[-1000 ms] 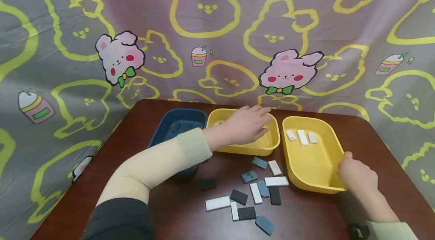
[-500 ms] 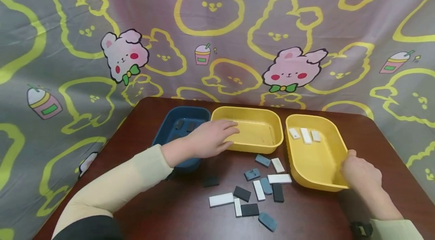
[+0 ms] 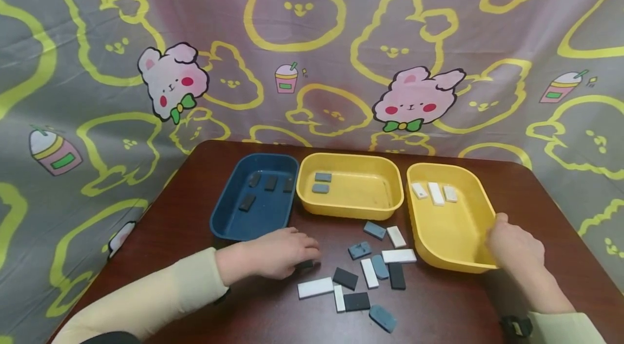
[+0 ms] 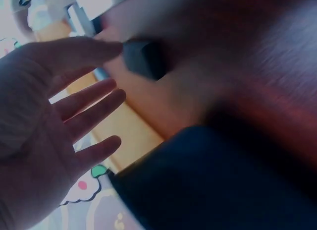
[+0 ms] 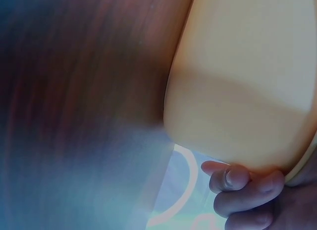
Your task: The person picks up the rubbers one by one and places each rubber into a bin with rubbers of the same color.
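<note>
My left hand (image 3: 275, 253) is low over the table, its fingertips at a small black block (image 3: 305, 264) that it partly covers. In the left wrist view the fingers extend loosely, and the thumb tip is beside that black block (image 4: 142, 59); whether they touch I cannot tell. My right hand (image 3: 517, 244) grips the right-hand rim of a yellow plastic bin (image 3: 450, 235), its fingers (image 5: 247, 202) curled against the outer wall in the right wrist view. Three white blocks (image 3: 435, 194) lie inside that bin.
A blue bin (image 3: 265, 219) with several black blocks stands at the left. Beside it, another yellow bin (image 3: 361, 192) holds two grey-blue blocks (image 3: 322, 177). Several white, black and grey-blue blocks, including a long white block (image 3: 315, 287), lie loose on the brown table (image 3: 439, 311).
My left hand has moved from over the middle yellow bin leftward and down to the black block on the table, uncovering two grey-blue blocks. My right hand stays on the bin's rim.
</note>
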A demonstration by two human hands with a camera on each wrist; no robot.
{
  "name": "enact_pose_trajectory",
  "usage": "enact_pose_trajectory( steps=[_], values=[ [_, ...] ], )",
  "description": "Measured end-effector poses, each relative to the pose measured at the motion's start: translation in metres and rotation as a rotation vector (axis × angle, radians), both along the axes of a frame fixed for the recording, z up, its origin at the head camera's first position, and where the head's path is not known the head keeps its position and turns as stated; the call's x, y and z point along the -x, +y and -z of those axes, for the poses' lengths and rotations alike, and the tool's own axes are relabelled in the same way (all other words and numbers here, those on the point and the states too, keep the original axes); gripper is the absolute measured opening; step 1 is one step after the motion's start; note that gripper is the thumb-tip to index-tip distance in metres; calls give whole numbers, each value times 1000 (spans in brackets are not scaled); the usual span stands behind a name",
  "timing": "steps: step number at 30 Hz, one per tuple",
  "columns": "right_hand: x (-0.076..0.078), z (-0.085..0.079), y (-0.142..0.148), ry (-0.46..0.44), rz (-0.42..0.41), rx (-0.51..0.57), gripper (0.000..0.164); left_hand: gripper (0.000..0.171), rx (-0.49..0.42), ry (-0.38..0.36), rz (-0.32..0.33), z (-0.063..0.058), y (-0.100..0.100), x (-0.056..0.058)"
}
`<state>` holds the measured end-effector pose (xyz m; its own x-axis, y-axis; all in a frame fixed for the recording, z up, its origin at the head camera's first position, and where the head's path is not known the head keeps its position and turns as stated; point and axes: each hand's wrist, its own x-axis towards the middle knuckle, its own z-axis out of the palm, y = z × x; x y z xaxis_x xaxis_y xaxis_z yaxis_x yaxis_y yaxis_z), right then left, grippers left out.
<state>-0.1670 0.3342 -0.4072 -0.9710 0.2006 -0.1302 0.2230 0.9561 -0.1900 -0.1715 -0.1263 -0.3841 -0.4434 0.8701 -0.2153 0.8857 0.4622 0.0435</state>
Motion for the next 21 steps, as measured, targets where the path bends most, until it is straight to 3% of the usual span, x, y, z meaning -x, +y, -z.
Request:
enact_pose_trajectory(
  steps=[7, 12, 21],
  values=[
    [0, 1, 0, -3, 0, 1, 44, 38, 26, 19, 33, 12, -1, -2],
    [0, 1, 0, -2, 0, 3, 44, 40, 40, -23, 12, 15, -2, -1],
    [-1, -1, -1, -9, 7, 4, 42, 37, 7, -24, 12, 18, -3, 1]
  ],
)
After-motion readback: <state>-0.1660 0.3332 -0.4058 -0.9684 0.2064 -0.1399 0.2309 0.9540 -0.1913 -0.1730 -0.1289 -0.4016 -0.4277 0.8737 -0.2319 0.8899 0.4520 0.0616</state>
